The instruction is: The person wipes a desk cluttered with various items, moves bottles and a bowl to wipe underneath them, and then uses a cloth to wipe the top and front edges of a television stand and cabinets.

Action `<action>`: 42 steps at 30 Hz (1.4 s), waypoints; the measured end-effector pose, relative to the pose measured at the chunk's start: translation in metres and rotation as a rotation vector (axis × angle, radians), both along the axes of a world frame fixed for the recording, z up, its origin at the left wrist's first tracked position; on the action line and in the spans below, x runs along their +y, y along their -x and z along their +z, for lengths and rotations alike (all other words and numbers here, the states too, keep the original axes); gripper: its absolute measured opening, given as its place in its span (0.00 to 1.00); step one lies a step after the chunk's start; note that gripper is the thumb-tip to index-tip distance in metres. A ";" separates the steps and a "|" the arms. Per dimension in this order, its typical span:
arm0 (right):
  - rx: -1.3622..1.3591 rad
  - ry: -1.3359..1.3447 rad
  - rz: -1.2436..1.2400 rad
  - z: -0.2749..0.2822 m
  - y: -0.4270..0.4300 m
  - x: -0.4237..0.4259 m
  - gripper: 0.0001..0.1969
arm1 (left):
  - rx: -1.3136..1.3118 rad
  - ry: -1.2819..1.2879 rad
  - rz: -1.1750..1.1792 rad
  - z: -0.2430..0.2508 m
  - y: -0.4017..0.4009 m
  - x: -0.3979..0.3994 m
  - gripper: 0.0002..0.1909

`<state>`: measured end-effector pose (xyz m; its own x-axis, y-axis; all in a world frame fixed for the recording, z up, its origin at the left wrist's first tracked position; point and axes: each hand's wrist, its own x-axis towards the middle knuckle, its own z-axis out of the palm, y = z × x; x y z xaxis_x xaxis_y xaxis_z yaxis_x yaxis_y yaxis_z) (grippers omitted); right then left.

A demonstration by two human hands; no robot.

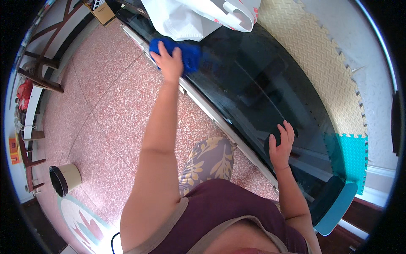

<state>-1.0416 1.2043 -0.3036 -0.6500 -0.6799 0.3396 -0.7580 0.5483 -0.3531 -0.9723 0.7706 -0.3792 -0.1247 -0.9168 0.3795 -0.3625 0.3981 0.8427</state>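
Note:
My left hand, a little blurred, lies over a bunched blue cloth. It presses the cloth on the near edge of a glossy black tabletop, with the fingers spread over the fabric. Farther right, my right hand holds nothing; its fingers are apart, resting on or just above the black surface, and I cannot tell whether they touch. Just beyond the cloth stands a white bag with red marks, partly cut off by the top of the view.
Cream foam mats and a teal foam mat line the far side. A blue-rimmed bin or box stands at lower right. On the speckled floor are a beige waste bin and a cardboard box. Wooden furniture borders the left.

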 end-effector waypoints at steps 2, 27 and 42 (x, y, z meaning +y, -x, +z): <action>0.000 0.000 -0.017 0.000 0.002 -0.001 0.20 | -0.060 -0.071 0.004 -0.001 0.003 -0.062 0.39; -0.008 0.041 -0.049 -0.001 0.001 -0.001 0.21 | 0.224 -0.388 -0.870 0.110 -0.006 0.064 0.46; 0.062 0.081 -0.026 -0.012 0.007 0.004 0.22 | 0.626 -0.359 -1.419 0.205 0.095 0.267 0.23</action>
